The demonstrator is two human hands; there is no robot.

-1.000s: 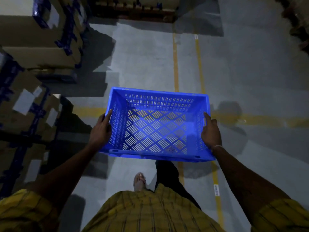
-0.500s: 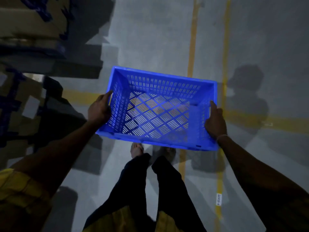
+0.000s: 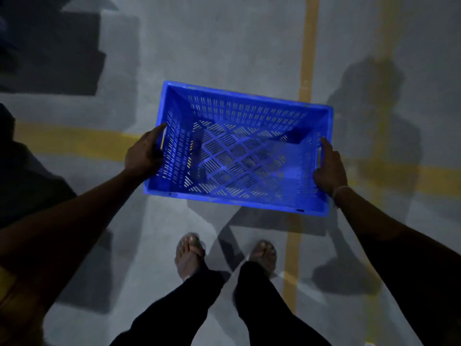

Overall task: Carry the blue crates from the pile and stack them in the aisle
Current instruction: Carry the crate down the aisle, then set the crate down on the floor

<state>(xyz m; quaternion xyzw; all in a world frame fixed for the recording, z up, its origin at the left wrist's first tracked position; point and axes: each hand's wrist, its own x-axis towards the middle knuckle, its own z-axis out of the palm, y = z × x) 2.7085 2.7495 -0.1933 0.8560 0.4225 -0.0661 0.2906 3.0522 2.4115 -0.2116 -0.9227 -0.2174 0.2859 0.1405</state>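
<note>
An empty blue slotted crate (image 3: 239,151) hangs level in front of me above the grey floor. My left hand (image 3: 146,153) grips its left short side at the handle slot, fingers curled under the rim. My right hand (image 3: 329,168) grips the right short side the same way, thumb along the rim. Both arms reach forward and down. No other crate shows in the head view.
Yellow floor lines (image 3: 305,58) cross under and beside the crate on the concrete floor. My two sandalled feet (image 3: 189,253) stand just behind the crate. Dark shadowed shapes (image 3: 50,46) lie at the upper left, with more dark bulk along the left edge.
My view has tilted further down; the cardboard boxes at the left have slipped out of sight. The crate stays gripped in both hands and sits lower, closer to the floor and my feet.
</note>
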